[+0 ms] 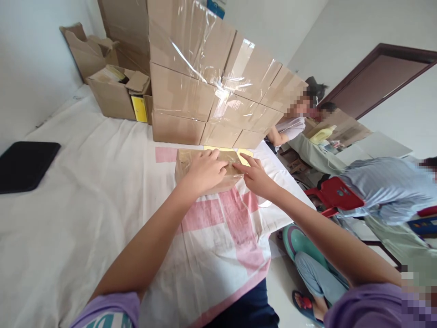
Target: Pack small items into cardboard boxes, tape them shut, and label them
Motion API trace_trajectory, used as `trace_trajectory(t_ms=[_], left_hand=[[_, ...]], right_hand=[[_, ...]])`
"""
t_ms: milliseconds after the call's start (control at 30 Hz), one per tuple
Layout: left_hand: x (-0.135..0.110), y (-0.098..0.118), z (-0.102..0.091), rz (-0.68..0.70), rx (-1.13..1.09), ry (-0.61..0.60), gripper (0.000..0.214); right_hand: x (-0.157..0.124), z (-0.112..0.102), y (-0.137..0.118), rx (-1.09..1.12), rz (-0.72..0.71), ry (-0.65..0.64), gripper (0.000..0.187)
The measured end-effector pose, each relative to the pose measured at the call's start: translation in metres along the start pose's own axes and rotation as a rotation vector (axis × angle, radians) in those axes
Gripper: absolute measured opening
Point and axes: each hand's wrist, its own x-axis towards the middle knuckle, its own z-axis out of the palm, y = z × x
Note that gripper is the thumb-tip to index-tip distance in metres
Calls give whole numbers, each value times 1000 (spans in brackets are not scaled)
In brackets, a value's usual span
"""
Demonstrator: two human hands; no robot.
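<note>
Pressing on a box (228,183) with left hand (206,169) and right hand (255,175) — fingers apart, clamped on nothing — best done with even, outward strokes along the tape (230,156).

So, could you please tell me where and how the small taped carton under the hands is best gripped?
Probably by the two short ends of the small carton, coming in from left and right: it lies flat on the cloth, longer side to side than front to back, and the stacked cartons stand close behind its far side.
</note>
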Motion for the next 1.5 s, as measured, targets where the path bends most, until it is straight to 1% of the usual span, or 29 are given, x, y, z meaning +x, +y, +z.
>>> trace_trajectory(t_ms=[67, 167, 233, 333, 400, 467, 500, 567, 600, 667, 733, 767, 800, 833, 867, 900, 933, 1000, 1067, 1100, 1167, 1200, 1267, 1333, 1400, 1433, 1467, 1500], left_hand=[[-1, 3, 0, 22, -11, -12, 36], [-1, 5, 3, 72, 8, -27, 38], [0, 6, 7, 78, 56, -40, 45], [1, 5, 10, 30, 87, -64, 60], [2, 5, 9, -5, 75, -95, 61], [2, 5, 4, -18, 60, -132, 60], [2, 6, 0, -18, 63, -146, 59], [-1, 9, -8, -10, 107, -134, 58], [-3, 11, -12, 3, 147, -96, 58], [-7, 13, -15, 27, 243, 49, 57], [-10, 10, -9, 6, 309, 237, 47], [-11, 6, -1, -41, 322, 319, 37], [-11, 2, 10, -101, 319, 375, 25], [-11, -1, 23, -155, 298, 396, 17], [-10, -4, 39, -178, 261, 375, 17], [-9, -5, 56, -167, 213, 318, 21], [-7, -5, 73, -130, 160, 237, 24], [-2, 1, 105, -45, 77, 51, 29], [2, 10, 126, -37, 61, -90, 32], [5, 13, 131, -57, 69, -137, 33], [9, 16, 135, -93, 83, -196, 34], [10, 15, 135, -103, 83, -212, 34], [11, 10, 135, -103, 77, -238, 36], [10, 3, 137, -87, 69, -256, 39], [7, -5, 142, -62, 64, -262, 42], [6, -9, 144, -49, 63, -260, 44], [4, -12, 147, -39, 61, -257, 45], [3, -14, 149, -31, 58, -253, 45]], right_hand=[[8, -1, 10, 54, -35, -11, 71], [25, 0, 30, 187, -127, -141, 105], [36, 6, 45, 297, -158, -214, 121], [47, 26, 63, 541, -110, -209, 133], [50, 45, 68, 754, -88, -222, 137], [51, 63, 65, 922, -134, -203, 139], [50, 70, 62, 968, -169, -183, 142], [45, 77, 55, 1016, -220, -79, 144], [40, 77, 52, 1026, -228, -1, 144], [27, 66, 51, 1029, -208, 188, 143], [8, 48, 61, 999, -141, 393, 138], [-2, 37, 70, 963, -96, 505, 134], [-12, 26, 83, 910, -43, 627, 129], [-21, 17, 99, 838, 11, 757, 125], [-29, 10, 118, 755, 62, 880, 124], [-36, 5, 139, 672, 123, 984, 126], [-41, 3, 160, 592, 204, 1053, 129], [-42, 8, 203, 474, 402, 1119, 135], [-32, 21, 242, 411, 590, 1136, 136], [-24, 29, 258, 397, 662, 1132, 135], [-6, 48, 283, 389, 758, 1096, 132], [3, 57, 292, 389, 783, 1070, 130], [15, 72, 302, 388, 786, 1037, 127], [19, 83, 307, 380, 741, 1046, 127], [17, 88, 311, 376, 687, 1076, 127], [15, 89, 313, 384, 664, 1098, 122], [13, 89, 317, 408, 646, 1128, 112], [11, 88, 321, 447, 631, 1166, 97]])
